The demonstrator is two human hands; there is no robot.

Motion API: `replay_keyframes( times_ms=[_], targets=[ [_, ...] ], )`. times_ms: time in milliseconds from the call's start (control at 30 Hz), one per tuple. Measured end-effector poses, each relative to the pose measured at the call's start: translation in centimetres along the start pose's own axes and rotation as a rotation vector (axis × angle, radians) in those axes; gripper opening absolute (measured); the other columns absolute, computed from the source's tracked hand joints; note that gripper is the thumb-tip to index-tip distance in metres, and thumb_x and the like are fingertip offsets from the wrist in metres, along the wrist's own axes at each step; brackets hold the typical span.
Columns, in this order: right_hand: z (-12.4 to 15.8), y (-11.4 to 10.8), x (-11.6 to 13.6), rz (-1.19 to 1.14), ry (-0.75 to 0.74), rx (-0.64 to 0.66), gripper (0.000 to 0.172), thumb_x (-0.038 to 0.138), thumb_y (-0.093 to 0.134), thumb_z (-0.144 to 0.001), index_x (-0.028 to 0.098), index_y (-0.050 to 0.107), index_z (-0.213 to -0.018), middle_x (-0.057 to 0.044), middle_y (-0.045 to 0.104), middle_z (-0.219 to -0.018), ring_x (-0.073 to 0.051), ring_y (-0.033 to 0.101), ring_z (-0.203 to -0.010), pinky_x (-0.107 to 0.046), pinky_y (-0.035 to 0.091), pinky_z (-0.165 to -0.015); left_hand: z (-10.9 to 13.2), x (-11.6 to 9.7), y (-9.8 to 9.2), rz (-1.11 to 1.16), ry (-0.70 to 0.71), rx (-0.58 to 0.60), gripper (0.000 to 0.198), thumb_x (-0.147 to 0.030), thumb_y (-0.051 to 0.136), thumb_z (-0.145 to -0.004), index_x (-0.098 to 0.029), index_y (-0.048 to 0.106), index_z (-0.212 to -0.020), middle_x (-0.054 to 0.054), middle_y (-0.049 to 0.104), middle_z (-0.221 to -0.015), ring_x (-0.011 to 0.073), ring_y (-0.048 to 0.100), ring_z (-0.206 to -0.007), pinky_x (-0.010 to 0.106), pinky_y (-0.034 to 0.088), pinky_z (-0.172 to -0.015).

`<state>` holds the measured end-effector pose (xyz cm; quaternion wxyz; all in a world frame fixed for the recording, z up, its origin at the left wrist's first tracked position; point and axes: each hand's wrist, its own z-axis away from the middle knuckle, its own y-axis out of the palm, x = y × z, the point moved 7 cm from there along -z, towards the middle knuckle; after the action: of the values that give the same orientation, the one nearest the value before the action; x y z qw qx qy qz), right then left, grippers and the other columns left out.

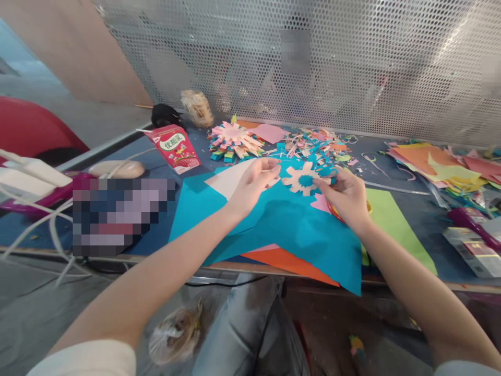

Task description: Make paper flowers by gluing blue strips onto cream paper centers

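My right hand (346,196) is closed on the edge of a pale pink paper flower cut-out (295,181), a ring with square petals and a hole in its middle. To its left, my left hand (252,184) has its fingers pinched together; a pale bit shows at the fingertips, too small to name. Under both hands lie large blue paper sheets (309,235), with a pale pink sheet (227,180) beside my left hand. A pink paper piece (320,203) and red-and-yellow scissors handles (369,207) are partly hidden by my right hand.
Layered paper flowers (235,138) and a heap of paper scraps (317,143) lie farther back. A red drink carton (176,149) stands left. Green paper (395,224) and a coloured paper pile (430,162) lie right. Cables (55,224) cross the left side; perforated metal (254,57) rises behind.
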<state>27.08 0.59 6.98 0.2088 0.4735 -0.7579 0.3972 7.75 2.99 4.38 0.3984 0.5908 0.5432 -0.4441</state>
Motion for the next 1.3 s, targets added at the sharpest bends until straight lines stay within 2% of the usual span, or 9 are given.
replay_keyframes(
  times_ms=[133, 233, 333, 467, 567, 667, 833, 1167, 1300],
  targets=[
    [0.4, 2.0, -2.1, -0.38, 0.378, 0.19, 0.032, 0.044, 0.073, -0.065, 0.018, 0.055, -0.071, 0.008, 0.044, -0.046, -0.005, 0.037, -0.036, -0.02, 0.029, -0.034, 0.4, -1.6, 0.0, -0.1, 0.23, -0.019, 0.025, -0.036, 0.059, -0.081, -0.018, 0.059, -0.099, 0.007, 0.063, -0.104, 0.0167, 0.059, -0.093, 0.028, 0.046, -0.075],
    [0.9, 3.0, -2.0, -0.497, 0.485, 0.293, 0.035, 0.042, 0.077, -0.06, 0.018, 0.054, -0.071, 0.011, 0.04, -0.04, -0.003, 0.032, -0.032, -0.018, 0.023, -0.031, 1.0, -2.9, 0.0, -0.131, 0.374, -0.027, 0.027, -0.035, 0.058, -0.083, -0.019, 0.06, -0.105, 0.006, 0.066, -0.104, 0.0165, 0.06, -0.093, 0.029, 0.046, -0.079],
    [1.4, 3.6, -1.5, -0.476, 0.523, 0.374, 0.035, 0.038, 0.08, -0.055, 0.017, 0.055, -0.069, 0.011, 0.04, -0.039, -0.003, 0.03, -0.031, -0.018, 0.021, -0.03, 1.5, -3.7, 0.1, -0.207, 0.453, -0.026, 0.03, -0.036, 0.057, -0.084, -0.021, 0.06, -0.11, 0.007, 0.067, -0.107, 0.0174, 0.06, -0.097, 0.031, 0.045, -0.081],
    [1.7, 3.9, -1.2, -0.429, 0.534, 0.415, 0.034, 0.037, 0.081, -0.054, 0.017, 0.056, -0.067, 0.009, 0.045, -0.046, -0.002, 0.032, -0.032, -0.018, 0.022, -0.029, 1.5, -3.3, 0.5, -0.21, 0.387, 0.016, 0.037, -0.034, 0.065, -0.077, -0.02, 0.059, -0.111, 0.005, 0.068, -0.096, 0.0165, 0.061, -0.09, 0.029, 0.045, -0.077],
    [1.7, 3.9, -1.1, -0.422, 0.511, 0.423, 0.033, 0.038, 0.079, -0.056, 0.018, 0.055, -0.066, 0.009, 0.046, -0.049, -0.002, 0.034, -0.033, -0.018, 0.023, -0.029, 1.2, -2.7, 0.5, -0.184, 0.31, -0.011, 0.033, -0.029, 0.068, -0.073, -0.018, 0.059, -0.103, 0.001, 0.065, -0.079, 0.0125, 0.061, -0.074, 0.027, 0.046, -0.071],
    [1.7, 3.9, -1.0, -0.405, 0.492, 0.426, 0.032, 0.039, 0.079, -0.057, 0.018, 0.055, -0.065, 0.009, 0.044, -0.048, -0.003, 0.034, -0.034, -0.019, 0.023, -0.03, 0.9, -2.2, 0.6, -0.158, 0.231, -0.015, 0.031, -0.027, 0.068, -0.072, -0.018, 0.059, -0.101, -0.001, 0.062, -0.073, 0.01, 0.059, -0.064, 0.024, 0.047, -0.06],
    [1.8, 3.8, -0.8, -0.416, 0.494, 0.43, 0.034, 0.039, 0.079, -0.057, 0.019, 0.054, -0.065, 0.01, 0.042, -0.045, -0.003, 0.032, -0.033, -0.02, 0.021, -0.031, 0.9, -2.1, 0.5, -0.13, 0.156, -0.017, 0.038, -0.027, 0.07, -0.069, -0.017, 0.058, -0.104, 0.0, 0.063, -0.075, 0.0097, 0.057, -0.061, 0.021, 0.048, -0.05],
    [1.8, 3.9, -0.6, -0.427, 0.5, 0.434, 0.03, 0.037, 0.078, -0.058, 0.018, 0.055, -0.066, 0.01, 0.04, -0.046, -0.003, 0.033, -0.033, -0.02, 0.023, -0.03, 0.8, -2.1, 0.5, -0.071, 0.163, 0.018, 0.041, -0.024, 0.07, -0.069, -0.016, 0.06, -0.107, 0.002, 0.068, -0.078, 0.0111, 0.062, -0.067, 0.019, 0.049, -0.052],
    [1.8, 3.9, -0.5, -0.419, 0.498, 0.438, 0.031, 0.038, 0.078, -0.058, 0.019, 0.055, -0.065, 0.01, 0.04, -0.047, -0.003, 0.033, -0.033, -0.019, 0.023, -0.03, 0.6, -1.6, 0.7, -0.023, 0.125, 0.061, 0.043, -0.025, 0.069, -0.07, -0.018, 0.06, -0.111, 0.006, 0.069, -0.094, 0.0133, 0.064, -0.072, 0.02, 0.049, -0.049]
  ],
)
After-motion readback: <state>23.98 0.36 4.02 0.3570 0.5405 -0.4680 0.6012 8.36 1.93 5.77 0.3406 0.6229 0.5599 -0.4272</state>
